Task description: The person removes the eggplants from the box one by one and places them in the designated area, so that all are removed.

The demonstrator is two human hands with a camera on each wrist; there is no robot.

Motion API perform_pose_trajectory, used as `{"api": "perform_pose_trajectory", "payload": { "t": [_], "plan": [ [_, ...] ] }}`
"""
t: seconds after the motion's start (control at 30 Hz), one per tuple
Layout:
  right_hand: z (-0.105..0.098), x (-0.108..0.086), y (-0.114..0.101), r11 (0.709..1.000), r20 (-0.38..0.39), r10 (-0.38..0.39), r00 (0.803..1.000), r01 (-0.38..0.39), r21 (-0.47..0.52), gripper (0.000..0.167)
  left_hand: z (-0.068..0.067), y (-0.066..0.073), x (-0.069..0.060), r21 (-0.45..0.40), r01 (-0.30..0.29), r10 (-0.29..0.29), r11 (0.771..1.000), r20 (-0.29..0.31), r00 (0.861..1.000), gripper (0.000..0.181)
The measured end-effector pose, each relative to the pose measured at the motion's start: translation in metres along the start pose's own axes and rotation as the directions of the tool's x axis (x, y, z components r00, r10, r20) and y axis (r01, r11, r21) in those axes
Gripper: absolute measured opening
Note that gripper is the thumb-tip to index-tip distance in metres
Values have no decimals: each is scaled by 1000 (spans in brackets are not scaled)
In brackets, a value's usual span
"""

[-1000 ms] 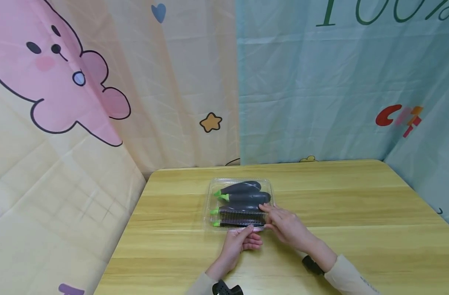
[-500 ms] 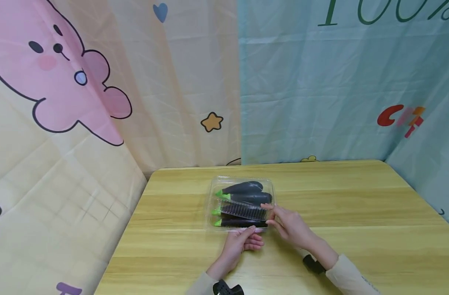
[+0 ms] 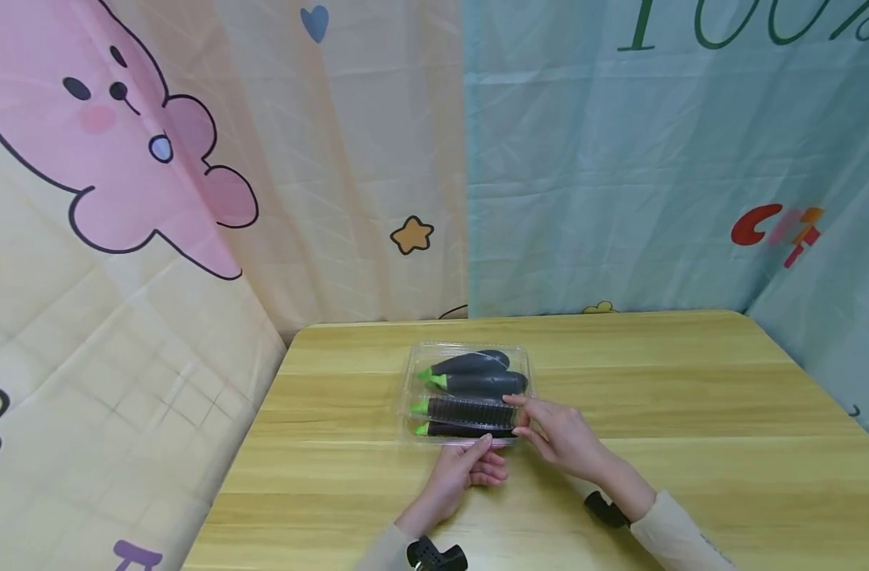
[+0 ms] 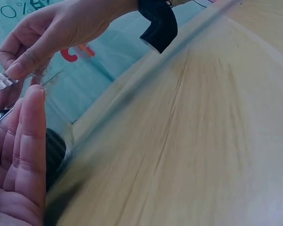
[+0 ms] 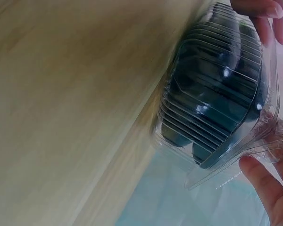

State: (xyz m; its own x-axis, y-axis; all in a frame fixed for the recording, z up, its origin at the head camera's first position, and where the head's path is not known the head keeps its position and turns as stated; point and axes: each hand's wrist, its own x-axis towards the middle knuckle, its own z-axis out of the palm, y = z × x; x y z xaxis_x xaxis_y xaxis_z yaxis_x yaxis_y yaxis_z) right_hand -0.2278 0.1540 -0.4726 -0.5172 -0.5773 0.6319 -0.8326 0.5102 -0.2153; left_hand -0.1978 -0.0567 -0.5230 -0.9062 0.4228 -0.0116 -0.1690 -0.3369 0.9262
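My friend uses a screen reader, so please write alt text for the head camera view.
A person's left hand and right hand grip the near edge and near right corner of a clear plastic box holding four dark eggplants with green stems. It sits on a wooden table before cartoon-printed fabric.

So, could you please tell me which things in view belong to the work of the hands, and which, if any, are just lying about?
Part of the job, it seems:
- left hand and right hand, both at the container's edge
- clear plastic container
- four eggplants inside it

Only surroundings, nothing loose:
- wooden table
- printed cloth
- black wrist devices
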Motion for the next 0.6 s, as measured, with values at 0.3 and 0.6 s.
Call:
{"api": "perform_pose_trajectory", "payload": {
  "t": [0.3, 0.6],
  "plan": [
    [0, 0, -1, 1000, 32, 10, 999, -10, 3, 34, -63, 33, -28, 7, 177, -176, 984, 154, 972, 58],
    [-10, 2, 0, 1000, 71, -25, 997, 25, 14, 41, -107, 49, -27, 217, -21, 66, 976, -203, 977, 24]
  ]
}}
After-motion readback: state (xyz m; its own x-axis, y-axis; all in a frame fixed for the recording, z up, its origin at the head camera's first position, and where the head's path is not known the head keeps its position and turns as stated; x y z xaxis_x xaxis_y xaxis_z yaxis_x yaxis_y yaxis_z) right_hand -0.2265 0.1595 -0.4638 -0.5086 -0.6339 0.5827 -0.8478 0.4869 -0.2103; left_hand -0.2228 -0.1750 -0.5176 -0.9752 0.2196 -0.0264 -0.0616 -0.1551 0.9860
